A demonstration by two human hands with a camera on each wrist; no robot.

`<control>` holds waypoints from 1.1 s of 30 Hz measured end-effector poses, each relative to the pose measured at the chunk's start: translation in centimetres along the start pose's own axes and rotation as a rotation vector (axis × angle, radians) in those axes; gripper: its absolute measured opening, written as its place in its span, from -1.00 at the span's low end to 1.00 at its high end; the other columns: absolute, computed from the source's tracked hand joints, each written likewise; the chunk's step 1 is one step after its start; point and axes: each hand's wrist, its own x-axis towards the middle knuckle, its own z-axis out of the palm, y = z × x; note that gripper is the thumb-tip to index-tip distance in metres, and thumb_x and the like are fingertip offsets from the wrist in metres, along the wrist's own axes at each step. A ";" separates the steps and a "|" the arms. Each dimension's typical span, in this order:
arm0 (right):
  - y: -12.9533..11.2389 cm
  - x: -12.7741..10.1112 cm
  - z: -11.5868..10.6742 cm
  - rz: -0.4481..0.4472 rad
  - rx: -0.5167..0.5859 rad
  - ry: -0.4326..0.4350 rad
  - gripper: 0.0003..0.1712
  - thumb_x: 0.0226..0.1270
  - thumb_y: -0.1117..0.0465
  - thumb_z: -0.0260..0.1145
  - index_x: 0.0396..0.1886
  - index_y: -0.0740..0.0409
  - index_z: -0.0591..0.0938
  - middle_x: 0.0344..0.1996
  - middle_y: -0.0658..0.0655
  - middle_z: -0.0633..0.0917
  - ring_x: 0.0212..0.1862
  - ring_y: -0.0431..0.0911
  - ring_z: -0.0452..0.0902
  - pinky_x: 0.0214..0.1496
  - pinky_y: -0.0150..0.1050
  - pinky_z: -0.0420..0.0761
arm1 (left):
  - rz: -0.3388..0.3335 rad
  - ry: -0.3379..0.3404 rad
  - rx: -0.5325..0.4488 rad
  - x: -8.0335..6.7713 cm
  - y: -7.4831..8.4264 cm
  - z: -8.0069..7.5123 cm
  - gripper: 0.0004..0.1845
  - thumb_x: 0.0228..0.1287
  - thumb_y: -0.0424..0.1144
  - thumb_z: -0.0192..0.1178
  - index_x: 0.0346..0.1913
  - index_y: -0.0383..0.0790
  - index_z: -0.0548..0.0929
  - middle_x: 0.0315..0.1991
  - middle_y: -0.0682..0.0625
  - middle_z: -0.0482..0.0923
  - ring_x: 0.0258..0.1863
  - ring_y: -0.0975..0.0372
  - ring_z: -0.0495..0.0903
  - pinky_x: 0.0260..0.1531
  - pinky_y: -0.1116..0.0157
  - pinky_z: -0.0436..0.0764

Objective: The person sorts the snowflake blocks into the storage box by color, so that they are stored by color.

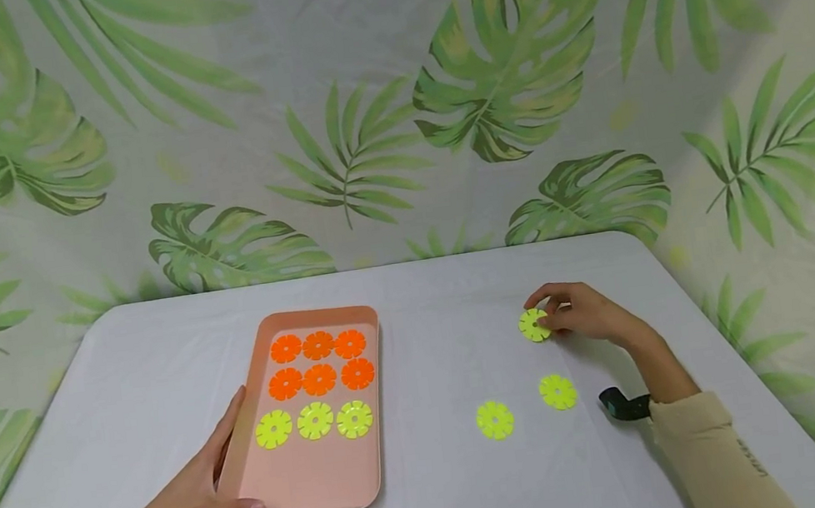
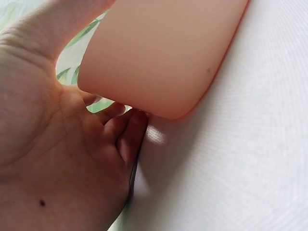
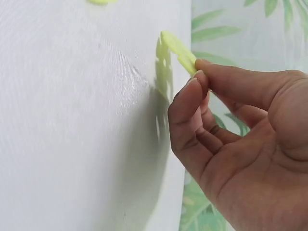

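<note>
This is looking like a staged tabletop recording set rather than a lived-in room. A thin white fabric backdrop printed with large green palm leaves (image 1: pixel 509 83) is hanging well beyond both hands and wrapping round the right side, and a plain white rounded-corner table (image 1: pixel 441 485) is lying under the hands, bearing only sorting pieces.

two bare hands, right arm (image 1: pixel 710 454) in a long beige sleeve with small dark lettering down the side, black strap (image 1: pixel 624 404) at that wrist, left hand (image 1: pixel 179 502) and forearm uncovered, short plain nails, tiny dark mole on the left palm
</note>
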 end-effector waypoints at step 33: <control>-6.4 4.7 7.6 -0.199 0.184 -0.115 -0.72 0.41 0.36 0.32 0.08 0.24 0.61 -0.34 0.22 0.65 -0.31 -0.01 0.55 -0.19 -0.21 0.60 | 0.026 -0.007 0.009 0.0 0.2 0.2 0.38 0.07 -0.29 0.54 0.69 0.32 -0.29 0.71 -0.30 -0.25 0.32 0.68 0.21 0.15 0.66 0.29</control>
